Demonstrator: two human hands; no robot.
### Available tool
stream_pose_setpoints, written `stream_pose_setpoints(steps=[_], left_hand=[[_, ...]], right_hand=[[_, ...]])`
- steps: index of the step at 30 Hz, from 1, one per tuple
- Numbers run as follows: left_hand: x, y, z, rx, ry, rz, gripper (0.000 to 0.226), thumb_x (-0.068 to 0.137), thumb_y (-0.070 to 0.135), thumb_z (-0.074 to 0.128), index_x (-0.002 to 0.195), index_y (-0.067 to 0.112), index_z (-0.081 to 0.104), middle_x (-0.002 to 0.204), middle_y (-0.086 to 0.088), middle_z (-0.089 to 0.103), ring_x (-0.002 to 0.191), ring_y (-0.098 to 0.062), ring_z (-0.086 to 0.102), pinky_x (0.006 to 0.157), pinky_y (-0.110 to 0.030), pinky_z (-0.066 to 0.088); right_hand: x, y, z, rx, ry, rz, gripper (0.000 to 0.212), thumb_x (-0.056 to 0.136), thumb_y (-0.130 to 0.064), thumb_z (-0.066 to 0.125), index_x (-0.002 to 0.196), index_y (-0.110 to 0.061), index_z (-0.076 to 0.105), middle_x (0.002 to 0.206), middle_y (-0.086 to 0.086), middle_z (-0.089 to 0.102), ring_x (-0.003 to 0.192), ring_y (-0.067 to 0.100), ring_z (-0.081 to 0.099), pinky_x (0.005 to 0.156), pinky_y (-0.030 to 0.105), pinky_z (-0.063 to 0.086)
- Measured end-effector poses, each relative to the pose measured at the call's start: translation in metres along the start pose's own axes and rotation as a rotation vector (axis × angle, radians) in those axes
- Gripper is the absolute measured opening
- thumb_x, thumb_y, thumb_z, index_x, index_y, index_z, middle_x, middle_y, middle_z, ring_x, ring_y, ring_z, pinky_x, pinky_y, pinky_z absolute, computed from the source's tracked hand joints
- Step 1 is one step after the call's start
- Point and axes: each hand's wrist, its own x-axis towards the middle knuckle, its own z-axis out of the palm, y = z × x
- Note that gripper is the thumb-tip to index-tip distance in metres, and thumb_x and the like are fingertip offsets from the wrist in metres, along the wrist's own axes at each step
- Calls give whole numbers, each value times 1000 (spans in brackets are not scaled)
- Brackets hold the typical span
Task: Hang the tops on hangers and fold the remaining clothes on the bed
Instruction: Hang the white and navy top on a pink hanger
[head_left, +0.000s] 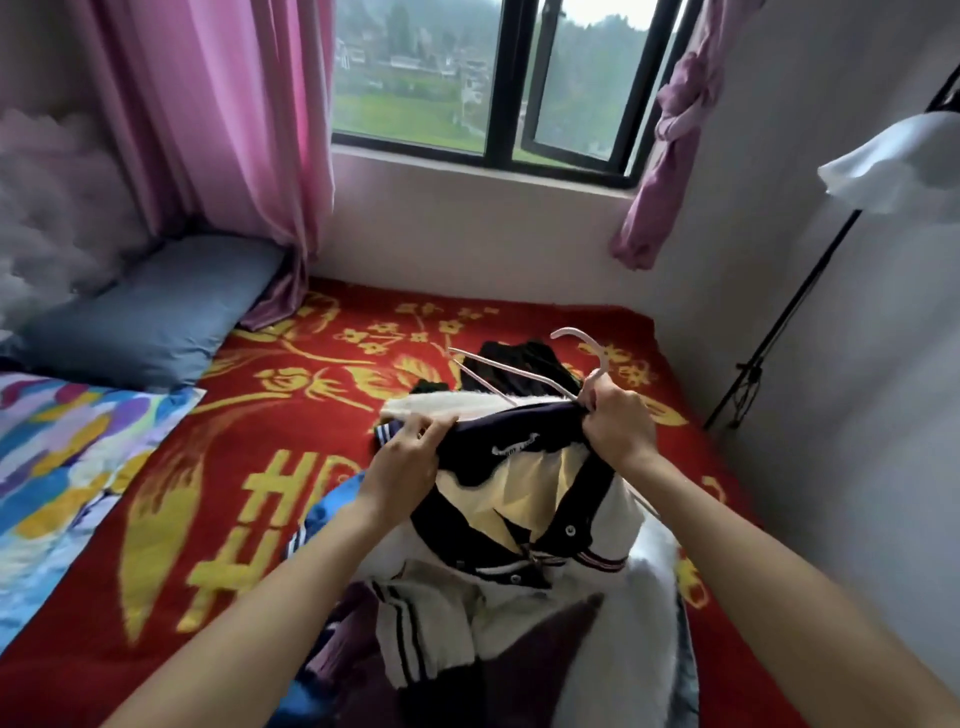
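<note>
One jacket (519, 499), navy and cream with snap buttons, is held up over the bed (260, 467) at about 6 o'clock from the middle of the view. Two hands are seen, both grasping. The left hand (410, 457) is pinched on the navy collar edge at the jacket's 10 o'clock. The right hand (618, 421) is clenched round the collar at the jacket's 1 o'clock, and the neck of one pale pink hanger (602, 364) is gripped in the same fist. The hanger's hook is raised toward 12 o'clock above that hand, and one of its arms is pointed out toward 10 o'clock, bare of cloth. Whether the other arm is inside the jacket cannot be told.

One dark garment (540, 358) is laid flat on the bed just beyond the hanger, at 12 o'clock from the jacket. More clothes, among them something blue (322, 499) at 9 o'clock, are heaped under the jacket; their number cannot be counted.

The bed is covered by one red blanket with a yellow pattern. One grey-blue pillow (150, 312) is set at 10 o'clock, and one many-coloured quilt (62, 467) at 9 o'clock. Two pink curtains are hung beside one window (493, 78) at 12 o'clock: the left curtain (223, 130) loose, the right curtain (670, 145) knotted.
</note>
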Motion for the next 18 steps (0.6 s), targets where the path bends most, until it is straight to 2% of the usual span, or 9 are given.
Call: stream_pose_setpoints(steps=[2,4,6,9,11,13,15,18], left_hand=[[-12,-3,11,120,61,-8,47,74,14,34,120,18,44,96,-14,59,65,-30,62,44,-28,44],[-22,-8,22,256,181,63,43,76,13,39,118,17,47,108,-12,51,89,-27,56,59,-32,51],[-33,-7,28,324,248,217,33,83,9,42,115,18,50,118,-12,45,107,-29,47,82,-42,45],[-52,3,35,315,172,533,20,93,9,41,99,18,59,118,-8,55,115,-25,50,97,-41,39],[-69,9,41,350,11,629,24,89,9,46,90,18,68,109,-5,66,111,-22,58,101,-43,38],[-84,6,48,455,-137,585,32,83,11,43,95,18,73,104,-4,70,104,-21,64,105,-47,32],[-90,-3,51,546,-190,509,38,80,10,40,97,17,73,97,-6,70,94,-22,67,104,-53,29],[-83,-11,48,600,-184,428,37,81,0,39,88,15,71,74,-4,65,71,-22,62,94,-59,40]], right_hand=[[5,2,9,28,-46,29,23,76,4,47,96,-6,52,82,15,62,82,36,60,61,34,38],[11,-2,15,43,-74,76,21,77,2,49,97,-5,52,84,14,61,82,33,58,60,30,32],[19,-6,20,80,-88,104,21,77,0,50,96,-7,53,88,13,62,80,30,55,63,28,32],[32,-10,25,117,-89,102,20,76,1,50,94,-6,55,85,12,60,75,27,50,63,28,34],[41,-10,25,115,-78,100,19,75,2,50,91,-6,54,84,11,58,75,27,50,63,27,34],[49,-6,24,109,-73,99,19,74,3,49,89,-6,53,86,12,59,78,29,52,64,28,35],[57,2,25,109,-74,119,17,74,2,51,89,-7,54,88,13,61,82,32,55,65,29,36],[67,14,26,128,-70,163,16,74,2,53,87,-9,54,92,15,63,88,33,57,70,32,41]])
